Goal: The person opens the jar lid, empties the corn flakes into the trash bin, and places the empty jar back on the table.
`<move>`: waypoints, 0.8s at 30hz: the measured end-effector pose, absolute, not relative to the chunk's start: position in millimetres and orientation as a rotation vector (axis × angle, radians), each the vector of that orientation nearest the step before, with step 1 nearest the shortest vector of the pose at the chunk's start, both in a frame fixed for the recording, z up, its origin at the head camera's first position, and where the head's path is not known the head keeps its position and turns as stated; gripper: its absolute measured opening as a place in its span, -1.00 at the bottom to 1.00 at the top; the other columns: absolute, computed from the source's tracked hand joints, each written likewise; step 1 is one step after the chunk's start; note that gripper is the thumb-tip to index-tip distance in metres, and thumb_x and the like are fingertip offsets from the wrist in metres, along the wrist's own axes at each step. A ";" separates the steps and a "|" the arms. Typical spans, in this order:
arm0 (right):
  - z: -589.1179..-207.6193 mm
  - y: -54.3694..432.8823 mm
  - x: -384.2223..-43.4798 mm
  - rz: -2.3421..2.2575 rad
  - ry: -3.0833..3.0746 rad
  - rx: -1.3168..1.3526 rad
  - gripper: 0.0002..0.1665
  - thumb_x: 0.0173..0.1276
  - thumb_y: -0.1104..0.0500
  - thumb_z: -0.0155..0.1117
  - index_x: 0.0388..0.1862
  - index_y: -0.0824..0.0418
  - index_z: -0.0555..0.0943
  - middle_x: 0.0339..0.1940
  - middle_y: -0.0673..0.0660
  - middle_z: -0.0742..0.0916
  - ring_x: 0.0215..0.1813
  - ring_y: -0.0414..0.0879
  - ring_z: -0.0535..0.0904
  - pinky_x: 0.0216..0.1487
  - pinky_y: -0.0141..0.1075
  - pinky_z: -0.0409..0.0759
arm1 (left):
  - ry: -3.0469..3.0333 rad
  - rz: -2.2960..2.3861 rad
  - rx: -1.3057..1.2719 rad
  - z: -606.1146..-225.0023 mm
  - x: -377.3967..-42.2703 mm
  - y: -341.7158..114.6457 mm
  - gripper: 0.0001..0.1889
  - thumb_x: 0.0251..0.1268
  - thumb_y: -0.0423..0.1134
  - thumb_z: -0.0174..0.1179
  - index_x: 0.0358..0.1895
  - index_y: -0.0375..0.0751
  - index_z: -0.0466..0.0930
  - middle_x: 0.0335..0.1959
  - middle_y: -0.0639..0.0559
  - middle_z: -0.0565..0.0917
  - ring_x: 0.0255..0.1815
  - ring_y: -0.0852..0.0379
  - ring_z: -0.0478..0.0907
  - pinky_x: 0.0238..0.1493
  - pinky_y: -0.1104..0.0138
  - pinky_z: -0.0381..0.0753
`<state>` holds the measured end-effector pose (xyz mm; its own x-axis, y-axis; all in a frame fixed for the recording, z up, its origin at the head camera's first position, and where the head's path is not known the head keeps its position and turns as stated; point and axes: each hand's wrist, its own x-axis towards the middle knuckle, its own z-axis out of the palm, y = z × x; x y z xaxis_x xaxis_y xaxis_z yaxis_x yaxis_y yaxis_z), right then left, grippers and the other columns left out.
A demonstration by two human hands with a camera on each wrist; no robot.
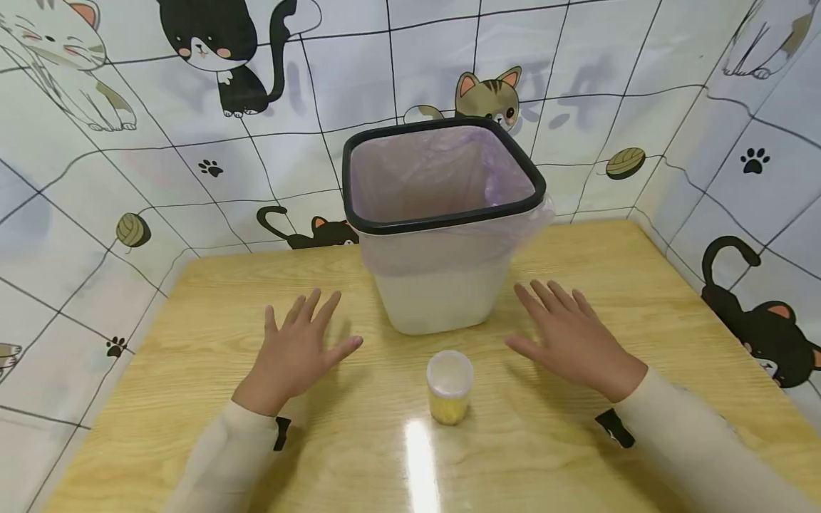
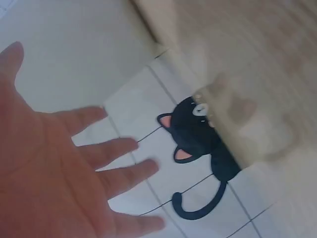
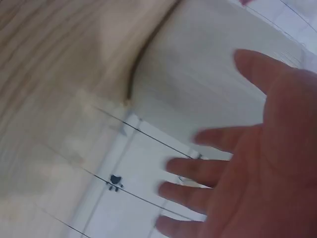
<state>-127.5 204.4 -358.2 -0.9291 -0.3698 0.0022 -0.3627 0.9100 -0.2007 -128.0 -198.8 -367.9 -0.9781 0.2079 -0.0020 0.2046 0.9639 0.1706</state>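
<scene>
A white bin (image 1: 442,299) with a black rim and a pale purple liner bag (image 1: 417,178) stands at the back middle of the table. In front of it is a small clear cup (image 1: 450,388) with something yellow in its lower part. My left hand (image 1: 298,356), fingers spread, hovers to the left of the cup and bin, holding nothing. On the other side my right hand (image 1: 571,342) is likewise spread and free of any object. Both wrist views show bare palms, the left palm (image 2: 44,173) and the right palm (image 3: 267,173), beside the bin's pale wall.
The light wooden table (image 1: 212,306) meets a white wall sheet (image 1: 359,71) with cat drawings and grid lines at the back and both sides. A bright light reflection lies on the tabletop near the front. Pale sleeves with black wrist straps cover both forearms.
</scene>
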 end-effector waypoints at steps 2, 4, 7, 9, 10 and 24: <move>-354.2 210.4 -120.8 -0.346 2.991 -0.604 -0.18 0.49 -0.22 0.11 0.54 0.22 0.28 0.49 0.41 0.37 0.50 0.42 0.23 0.40 0.36 0.19 | 3.139 0.252 0.390 -363.7 -123.2 -195.2 -0.13 0.32 0.52 -0.13 0.53 0.03 0.23 0.46 -0.18 0.39 0.43 -0.25 0.38 0.38 -0.36 0.14; -349.4 213.7 -113.9 -0.447 2.912 -0.632 -0.30 0.48 -0.06 0.15 0.50 0.20 0.35 0.44 0.38 0.45 0.43 0.37 0.35 0.30 0.28 0.37 | 3.212 0.276 0.501 -357.6 -118.2 -188.3 -0.31 0.38 0.36 0.04 0.38 -0.02 0.45 0.22 -0.11 0.62 0.16 -0.13 0.62 0.19 -0.16 0.49; -345.8 210.7 -107.1 -0.663 2.722 -0.716 -0.29 0.43 0.06 0.18 0.52 0.16 0.31 0.45 0.28 0.47 0.44 0.27 0.38 0.28 0.22 0.44 | 3.312 0.384 0.752 -348.2 -110.5 -170.4 -0.61 0.38 0.09 0.22 0.10 -0.05 0.65 -0.13 0.05 0.75 -0.19 0.07 0.72 -0.19 0.13 0.67; -346.8 203.8 -105.5 -0.766 2.603 -0.788 -0.23 0.44 -0.02 0.22 0.55 0.14 0.25 0.49 0.22 0.43 0.49 0.21 0.34 0.34 0.20 0.39 | 3.328 0.486 0.929 -342.0 -105.4 -154.4 -0.70 0.36 0.01 0.26 0.02 -0.04 0.68 -0.21 0.13 0.73 -0.28 0.16 0.70 -0.26 0.23 0.66; -348.3 199.3 -105.6 -0.798 2.555 -0.830 -0.18 0.44 -0.10 0.23 0.57 0.15 0.22 0.50 0.19 0.42 0.51 0.19 0.31 0.40 0.20 0.33 | 3.326 0.522 1.018 -339.2 -103.2 -146.2 -0.72 0.35 0.00 0.26 0.00 -0.04 0.68 -0.21 0.14 0.73 -0.26 0.17 0.70 -0.25 0.25 0.67; -378.0 140.9 -138.8 -0.955 2.145 -1.184 -0.24 0.19 -0.17 0.50 0.34 -0.16 0.42 0.23 -0.23 0.61 0.22 -0.28 0.54 0.26 -0.25 0.53 | 3.014 0.524 1.604 -325.6 -118.7 -79.4 -0.69 0.38 0.12 0.21 -0.03 0.03 0.67 -0.14 0.20 0.69 -0.09 0.21 0.63 0.05 0.25 0.59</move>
